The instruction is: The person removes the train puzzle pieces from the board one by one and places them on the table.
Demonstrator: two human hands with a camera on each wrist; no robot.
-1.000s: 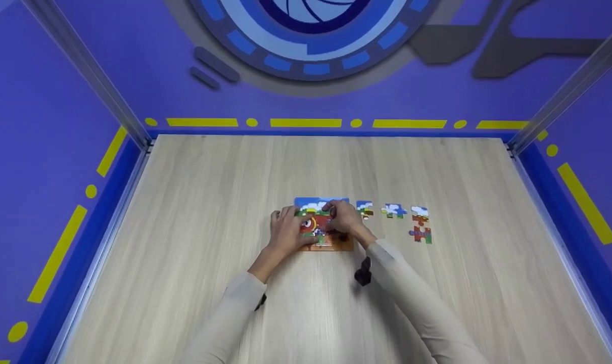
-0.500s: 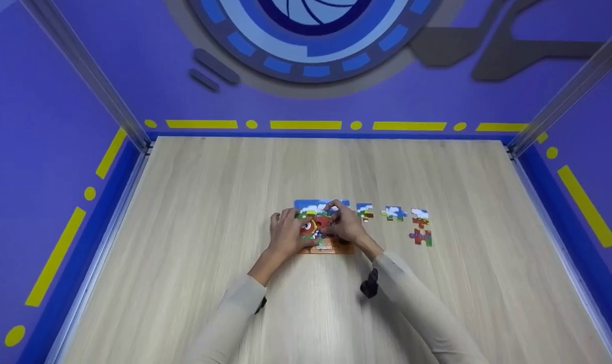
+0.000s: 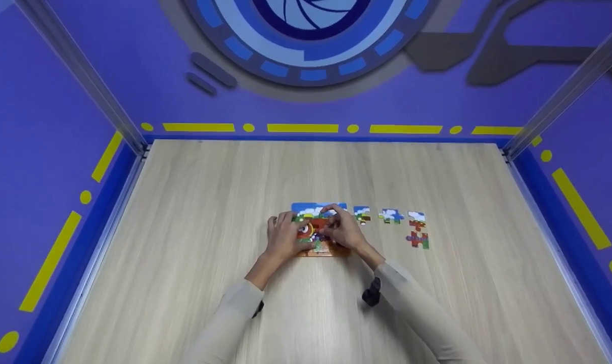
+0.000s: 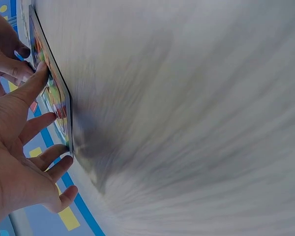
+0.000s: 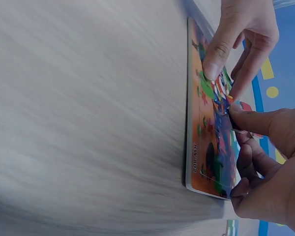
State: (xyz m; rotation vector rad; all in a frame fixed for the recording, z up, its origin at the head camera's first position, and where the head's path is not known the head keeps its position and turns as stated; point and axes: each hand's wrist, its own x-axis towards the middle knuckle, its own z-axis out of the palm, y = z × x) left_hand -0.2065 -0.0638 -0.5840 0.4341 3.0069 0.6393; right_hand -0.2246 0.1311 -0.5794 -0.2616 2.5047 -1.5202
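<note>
Item: jigsaw board, one, flat on a wooden table, between both hands. Picture printed in blue, white, green and red; orange strip along the near edge, on which small lettering is seen in the right wrist view.

Left hand: laid at the board's left side. Fingers are spread apart; the thumb is pressed on the picture, and the board's surface and edge are met by other fingertips.

Right hand: held over the board's right half. A thin puzzle piece is pinched between thumb and forefinger; the remaining fingers are bent. The print on the held piece is mostly hidden.

Loose pieces, four, laid flat to the right of the board: a near piece, just beside the board; a cloud piece, next along; a corner piece, farther right; a red piece, placed just below the corner piece.

Surroundings: pale sleeves are worn on both arms. The table is enclosed by blue walls marked with yellow bars.
</note>
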